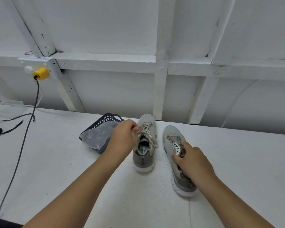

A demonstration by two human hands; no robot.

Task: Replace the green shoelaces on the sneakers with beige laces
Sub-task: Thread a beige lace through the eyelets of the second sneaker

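Here I have both sneakers on the white table (56, 162) in front of me, toes pointing away toward the white panelled wall (113, 30). My left hand (123, 135) is curled around the loose ends of the lace (147, 134) on the left sneaker (144, 155), pinching them just beside the upper eyelets; that lace looks pale and beige-grey and runs crisscross down the tongue. My right hand (192, 162) grips the collar and tongue of the right sneaker (173, 145), fingers hooked into its opening. I can see no lace through that shoe's eyelets, and the tongue is pulled back. The two shoes stand near each other but apart. Just beside the left sneaker, behind my left hand, lies a dark perforated basket (105, 120) with a clear plastic bag (97, 137) on top of it; what the bag holds I cannot tell. At the far left, a yellow adapter (41, 74) sits in a wall socket, and a dark cable (23, 137) trails from it down over the table.
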